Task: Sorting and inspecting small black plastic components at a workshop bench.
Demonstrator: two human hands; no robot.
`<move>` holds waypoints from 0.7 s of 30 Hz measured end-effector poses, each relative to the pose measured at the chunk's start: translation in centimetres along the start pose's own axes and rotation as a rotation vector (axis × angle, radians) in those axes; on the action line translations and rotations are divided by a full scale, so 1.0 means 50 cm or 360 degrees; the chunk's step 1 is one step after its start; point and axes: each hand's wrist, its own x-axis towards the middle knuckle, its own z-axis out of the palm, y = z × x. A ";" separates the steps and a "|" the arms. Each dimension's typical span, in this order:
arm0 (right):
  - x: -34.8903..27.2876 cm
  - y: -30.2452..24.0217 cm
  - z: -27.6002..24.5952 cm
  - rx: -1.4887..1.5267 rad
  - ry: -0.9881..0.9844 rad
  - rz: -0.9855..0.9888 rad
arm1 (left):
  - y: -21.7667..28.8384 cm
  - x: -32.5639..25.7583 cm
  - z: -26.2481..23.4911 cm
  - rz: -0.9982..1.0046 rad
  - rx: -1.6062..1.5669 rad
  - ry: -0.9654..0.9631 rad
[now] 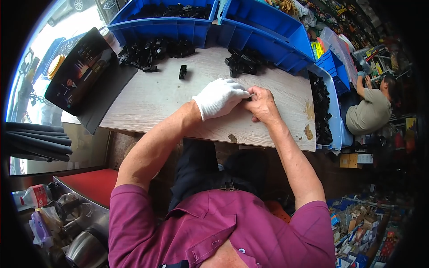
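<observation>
The bare right hand (262,105) is pinching a small dark part (248,99), mostly hidden, above the desk (154,100); the gloved left hand (222,96) is meeting it from nine o'clock, its grip unconfirmable. Good practice: left bracing, right applying even force, neither masking the part.

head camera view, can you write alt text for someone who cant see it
A white-gloved left hand and bare right hand meet over a pale wood-grain table, mostly hiding whatever is between their fingertips. Beyond them, small black parts lie piled in front of blue bins; a tablet-like screen stands at left.
</observation>
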 end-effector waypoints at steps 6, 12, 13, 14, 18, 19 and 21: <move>0.000 0.008 -0.006 0.0013 0.0027 -0.0012 | 0.016 -0.009 -0.004 0.0027 0.0200 -0.0043; 0.000 0.008 0.005 0.0003 0.0017 -0.0053 | 0.037 -0.025 -0.010 -0.0031 0.0388 -0.0050; 0.001 0.009 0.003 0.0047 0.0022 -0.0037 | 0.042 -0.020 -0.013 -0.0077 0.0377 0.0005; 0.001 0.010 0.001 0.0092 0.0027 -0.0021 | 0.047 -0.018 -0.018 -0.0122 0.0367 0.0061; -0.015 0.028 0.000 0.0187 0.0176 -0.0098 | 0.032 -0.042 -0.064 -0.0495 0.0711 0.0792; -0.018 0.029 0.003 0.0240 0.0177 -0.0143 | 0.011 -0.059 -0.087 -0.0578 0.0873 0.0834; -0.017 0.040 0.002 0.0286 0.0205 -0.0134 | -0.015 -0.078 -0.115 -0.0879 0.1084 0.0676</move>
